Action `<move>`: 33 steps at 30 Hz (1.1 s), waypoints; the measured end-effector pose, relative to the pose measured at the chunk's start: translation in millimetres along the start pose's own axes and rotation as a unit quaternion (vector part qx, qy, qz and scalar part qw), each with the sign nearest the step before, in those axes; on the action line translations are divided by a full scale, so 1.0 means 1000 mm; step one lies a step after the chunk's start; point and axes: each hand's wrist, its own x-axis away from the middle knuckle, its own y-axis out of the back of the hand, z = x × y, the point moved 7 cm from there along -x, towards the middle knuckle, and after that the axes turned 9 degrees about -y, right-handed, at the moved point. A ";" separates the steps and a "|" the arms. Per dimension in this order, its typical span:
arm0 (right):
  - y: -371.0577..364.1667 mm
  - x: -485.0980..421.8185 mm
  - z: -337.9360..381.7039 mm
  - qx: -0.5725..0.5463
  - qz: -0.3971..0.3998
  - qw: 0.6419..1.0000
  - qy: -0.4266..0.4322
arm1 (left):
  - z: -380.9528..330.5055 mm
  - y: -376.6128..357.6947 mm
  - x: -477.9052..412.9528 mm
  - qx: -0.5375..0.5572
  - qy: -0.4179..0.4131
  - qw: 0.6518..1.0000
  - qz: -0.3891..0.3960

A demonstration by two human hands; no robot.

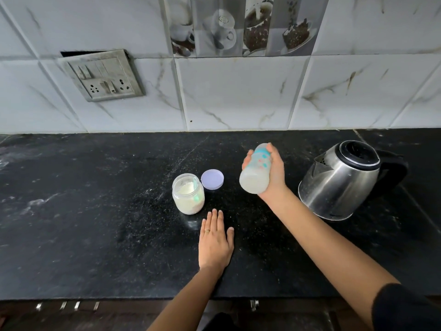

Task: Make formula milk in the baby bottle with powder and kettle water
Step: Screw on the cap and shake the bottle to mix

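My right hand (274,170) grips a baby bottle (255,173) above the black counter. The bottle is tilted, its base toward me, and holds cloudy white liquid; its top end is hidden behind my fingers. My left hand (214,242) lies flat on the counter with straight fingers, holding nothing. Just beyond its fingertips stands an open clear jar of white powder (188,194) with a pale green scoop inside. The jar's lilac lid (212,179) lies flat to the right of the jar. A steel kettle (341,180) with a black lid and handle stands right of the bottle.
The black stone counter (95,211) runs back to a tiled wall. A switch and socket plate (102,76) sits on the wall at the left. The counter's front edge (119,298) runs above dark drawers with metal handles.
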 end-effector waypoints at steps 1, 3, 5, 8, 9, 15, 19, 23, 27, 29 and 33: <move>0.000 0.002 -0.003 0.017 0.012 1.000 -0.001 | 0.000 -0.001 0.001 0.000 0.001 1.000 0.002; -0.003 0.016 -0.019 0.116 0.072 0.990 -0.017 | 0.000 -0.001 0.000 -0.001 0.003 1.000 0.004; -0.008 0.026 -0.031 0.199 0.123 0.972 -0.035 | 0.000 -0.002 -0.001 -0.008 0.003 1.000 0.005; -0.009 0.015 -0.008 0.145 0.082 0.986 0.001 | 0.000 -0.001 -0.002 -0.005 0.001 1.000 0.004; -0.005 0.008 0.002 0.098 0.044 0.994 0.009 | 0.000 -0.001 -0.002 -0.002 0.002 1.000 0.004; 0.000 0.024 -0.029 0.195 0.075 0.977 -0.035 | 0.001 -0.002 -0.002 -0.006 0.003 1.000 0.005; -0.004 0.020 -0.032 0.218 0.093 0.972 -0.015 | 0.000 -0.001 -0.002 -0.009 0.006 1.000 -0.002; -0.002 0.001 -0.009 0.064 -0.010 0.998 0.027 | -0.001 0.000 -0.001 -0.007 0.001 1.000 0.002; 0.002 0.022 -0.046 0.228 0.089 0.969 -0.036 | -0.002 0.001 -0.001 -0.004 -0.002 1.000 -0.001; 0.001 0.022 -0.046 0.247 0.101 0.963 -0.039 | -0.002 0.001 -0.001 -0.009 -0.005 1.000 -0.003; 0.000 0.001 -0.014 0.065 0.012 0.998 0.002 | 0.000 0.000 -0.001 -0.004 0.000 1.000 0.001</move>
